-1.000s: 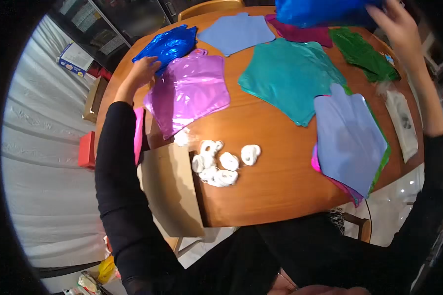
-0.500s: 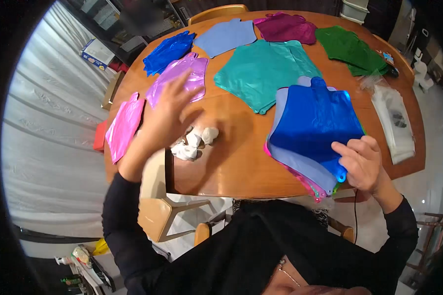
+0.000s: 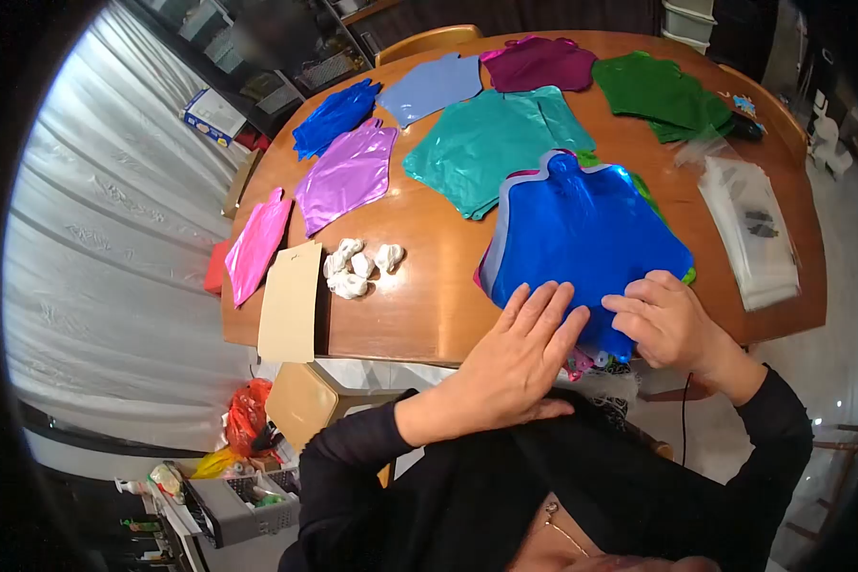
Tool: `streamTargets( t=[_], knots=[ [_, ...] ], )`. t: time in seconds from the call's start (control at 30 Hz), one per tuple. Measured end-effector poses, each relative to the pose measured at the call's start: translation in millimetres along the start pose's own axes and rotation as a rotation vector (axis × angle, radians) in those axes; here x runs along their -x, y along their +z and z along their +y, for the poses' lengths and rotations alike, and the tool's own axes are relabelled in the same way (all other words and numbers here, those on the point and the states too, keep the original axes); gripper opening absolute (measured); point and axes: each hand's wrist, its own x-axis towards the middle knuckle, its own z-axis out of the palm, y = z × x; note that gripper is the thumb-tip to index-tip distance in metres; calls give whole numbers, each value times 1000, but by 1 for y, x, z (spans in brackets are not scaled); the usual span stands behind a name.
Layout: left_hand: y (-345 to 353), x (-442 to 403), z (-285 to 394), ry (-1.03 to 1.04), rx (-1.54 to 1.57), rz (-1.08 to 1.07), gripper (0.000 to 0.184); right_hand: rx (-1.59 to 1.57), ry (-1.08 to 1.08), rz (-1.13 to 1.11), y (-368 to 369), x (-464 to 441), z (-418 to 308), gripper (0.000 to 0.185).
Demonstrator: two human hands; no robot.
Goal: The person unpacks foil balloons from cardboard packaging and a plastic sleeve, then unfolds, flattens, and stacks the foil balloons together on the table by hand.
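A shiny blue flat foil balloon (image 3: 582,234) with pointed corners lies on top of a stack of other coloured ones near the table's front edge. Pale blue, pink and green edges stick out beneath it. My left hand (image 3: 505,367) lies with its fingers straight on the blue balloon's lower left edge. At the lower right edge my right hand (image 3: 672,324) has its fingers curled and closed on the blue balloon; its thumb is hidden. Several small white crumpled bundles (image 3: 350,272) lie to the left of the stack.
Around the table (image 3: 400,324) lie more flat foil balloons: teal (image 3: 491,143), purple (image 3: 348,181), pink (image 3: 257,248), dark green (image 3: 653,91) and magenta (image 3: 539,65). Clear plastic sleeves (image 3: 748,229) lie at the right. A cardboard piece (image 3: 291,300) stands at the left edge.
My left hand has come from above the white bundles, right and down onto the blue balloon. The blue balloon has shifted slightly left over the stack. My right hand stays at its lower right.
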Motion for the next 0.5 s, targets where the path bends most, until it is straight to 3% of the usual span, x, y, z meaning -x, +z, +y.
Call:
streamTargets(
  t=[0.2, 0.33, 0.4, 0.5],
  knots=[
    [25, -14, -5, -16, -52, 103, 86, -105, 68, -123, -30, -6, -4, 29],
    [37, -16, -9, -20, -124, 124, 81, -227, 227, -119, -49, -12, 9, 30],
    [39, -17, -9, -16, -186, 123, 79, -221, 459, -51, -40, -13, 31, 26],
    [41, -18, -5, -22, -198, 141, 78, -257, 629, 19, -13, -23, 78, 24]
  ],
)
